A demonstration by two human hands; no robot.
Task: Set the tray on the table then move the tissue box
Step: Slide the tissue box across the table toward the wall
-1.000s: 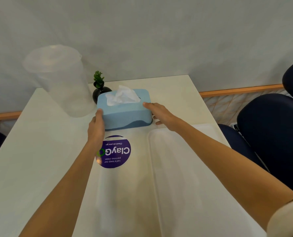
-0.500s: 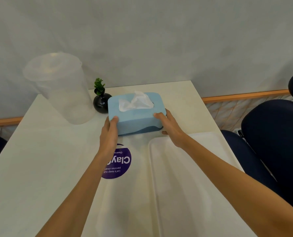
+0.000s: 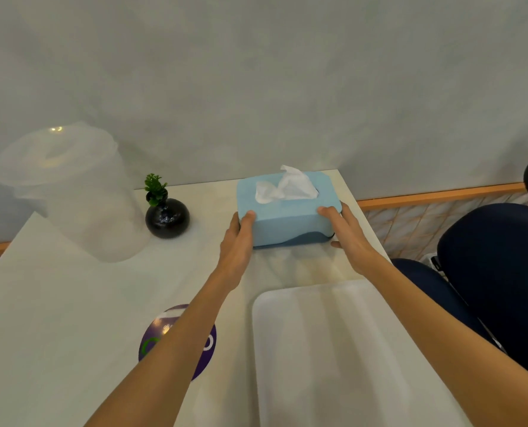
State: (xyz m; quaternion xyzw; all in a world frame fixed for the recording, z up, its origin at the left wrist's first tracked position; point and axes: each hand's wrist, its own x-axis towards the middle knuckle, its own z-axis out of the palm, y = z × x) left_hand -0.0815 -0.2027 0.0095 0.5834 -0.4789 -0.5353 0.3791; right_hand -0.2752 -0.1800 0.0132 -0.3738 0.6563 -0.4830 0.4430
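Observation:
A light blue tissue box (image 3: 287, 215) with a white tissue sticking out of its top sits near the far right corner of the white table (image 3: 56, 303). My left hand (image 3: 238, 238) grips its left end and my right hand (image 3: 347, 232) grips its right end. A white tray (image 3: 333, 349) lies flat on the table's near right side, in front of the box and apart from it.
A small black vase with a green plant (image 3: 167, 215) stands left of the box. A clear lidded plastic container (image 3: 68, 192) stands at the far left. A purple round sticker (image 3: 176, 340) lies under my left forearm. Dark blue chairs (image 3: 497, 272) stand to the right.
Both hands have slid the tissue box to the right and away from me, from beside the vase to the table's far right corner. The tray has not moved.

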